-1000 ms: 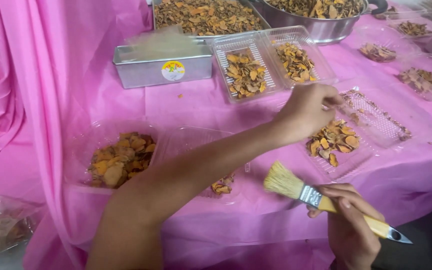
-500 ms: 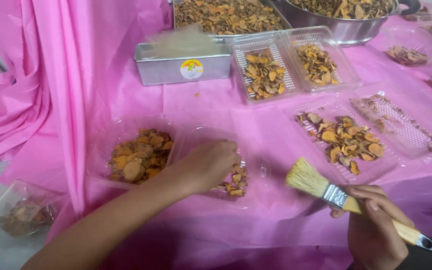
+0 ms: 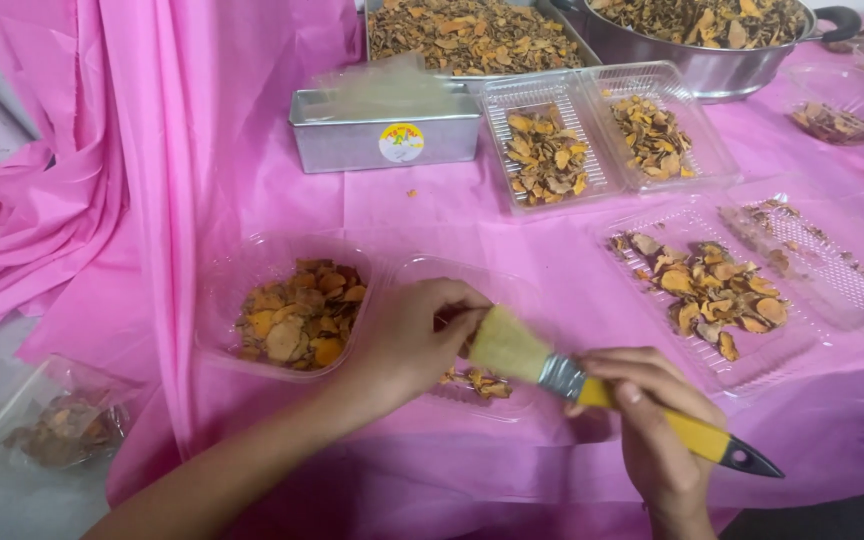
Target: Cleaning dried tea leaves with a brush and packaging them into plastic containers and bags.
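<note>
My left hand (image 3: 407, 340) hovers over the right half of a clear hinged container (image 3: 217, 300), fingertips pinched on a small dark dried slice. The container's left half holds orange-brown dried slices (image 3: 297, 315); a few slices (image 3: 477, 383) lie in the right half under my hand. My right hand (image 3: 652, 430) grips the yellow handle of a flat paint brush (image 3: 512, 348). Its pale bristles touch the fingertips of my left hand.
A clear tray (image 3: 752, 365) of slices lies to the right, another double tray (image 3: 602, 175) behind it. At the back stand a metal tin (image 3: 382, 140), a large tray (image 3: 472, 35) and a steel pot (image 3: 722, 65) of slices. A small bag (image 3: 57, 425) lies at lower left. Pink cloth covers the table.
My left hand came back from the right tray to the near container and pinched its fingers. My right hand moved the brush left until the bristles met those fingers.
</note>
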